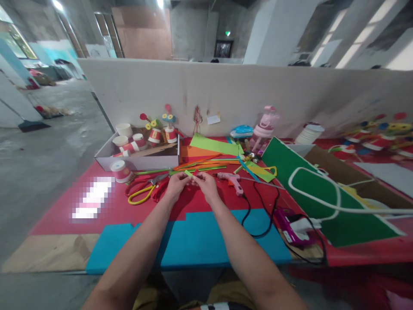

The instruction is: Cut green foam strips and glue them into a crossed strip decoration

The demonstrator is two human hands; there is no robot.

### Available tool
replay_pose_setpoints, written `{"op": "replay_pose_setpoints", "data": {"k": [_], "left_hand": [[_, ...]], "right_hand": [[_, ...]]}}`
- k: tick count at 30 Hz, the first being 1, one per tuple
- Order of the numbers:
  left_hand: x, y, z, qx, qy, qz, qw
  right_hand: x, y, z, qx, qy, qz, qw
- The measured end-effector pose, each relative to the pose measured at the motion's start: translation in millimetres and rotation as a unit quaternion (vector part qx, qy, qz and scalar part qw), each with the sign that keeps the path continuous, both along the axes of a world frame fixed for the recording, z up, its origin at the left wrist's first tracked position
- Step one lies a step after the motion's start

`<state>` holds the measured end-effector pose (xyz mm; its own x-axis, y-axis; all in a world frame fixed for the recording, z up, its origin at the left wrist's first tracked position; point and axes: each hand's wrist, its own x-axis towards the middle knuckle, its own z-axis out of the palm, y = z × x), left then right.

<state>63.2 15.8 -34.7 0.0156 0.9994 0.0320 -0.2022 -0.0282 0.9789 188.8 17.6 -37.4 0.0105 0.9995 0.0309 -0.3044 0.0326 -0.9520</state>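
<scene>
My left hand (177, 184) and my right hand (206, 184) meet over the red tabletop, fingers closed together. Between their fingertips is a small strip of light green paper (188, 173), and a bit of red shows beside the right fingers. Left of my left hand lie scissors with yellow handles (142, 195), and red-handled scissors (132, 188) are next to them. A pink glue gun (232, 181) rests just right of my right hand. Orange and green paper strips (206, 162) lie beyond my fingers.
A white box (138, 162) with paper cups stands at the back left, one cup (119, 171) in front of it. To the right are a green board (309, 198), a white cable and a purple power strip (295, 228). Blue sheets (200, 241) cover the front edge.
</scene>
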Motion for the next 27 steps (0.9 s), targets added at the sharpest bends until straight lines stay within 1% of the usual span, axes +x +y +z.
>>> {"op": "replay_pose_setpoints", "data": {"k": [4, 8, 12, 16, 20, 24, 27], "left_hand": [[-0.6, 0.5, 1.6, 0.010, 0.019, 0.003, 1.000], [0.2, -1.1, 5.5, 0.007, 0.001, 0.002, 1.000], [-0.9, -1.0, 5.4, 0.012, -0.008, -0.002, 1.000], [-2.6, 1.1, 3.7, 0.005, -0.005, 0.005, 1.000], [-2.4, 1.6, 3.4, 0.003, -0.014, 0.006, 1.000], [-2.0, 1.2, 3.3, 0.003, -0.027, -0.004, 1.000], [-1.4, 0.5, 4.4, 0.004, -0.021, 0.002, 1.000]], "right_hand": [[1.0, -1.6, 3.3, -0.005, 0.024, 0.031, 0.999], [-2.2, -2.8, 2.0, -0.005, 0.047, 0.017, 0.999], [-5.2, -4.7, 0.3, -0.014, 0.067, 0.008, 0.998], [-4.1, -5.6, 1.2, -0.014, 0.044, 0.022, 0.999], [-3.7, -5.6, 2.6, 0.000, 0.035, 0.009, 0.999], [-4.7, -6.9, 4.2, -0.006, 0.039, 0.010, 0.999], [-4.8, -6.8, 3.4, 0.008, 0.015, -0.003, 1.000]]}}
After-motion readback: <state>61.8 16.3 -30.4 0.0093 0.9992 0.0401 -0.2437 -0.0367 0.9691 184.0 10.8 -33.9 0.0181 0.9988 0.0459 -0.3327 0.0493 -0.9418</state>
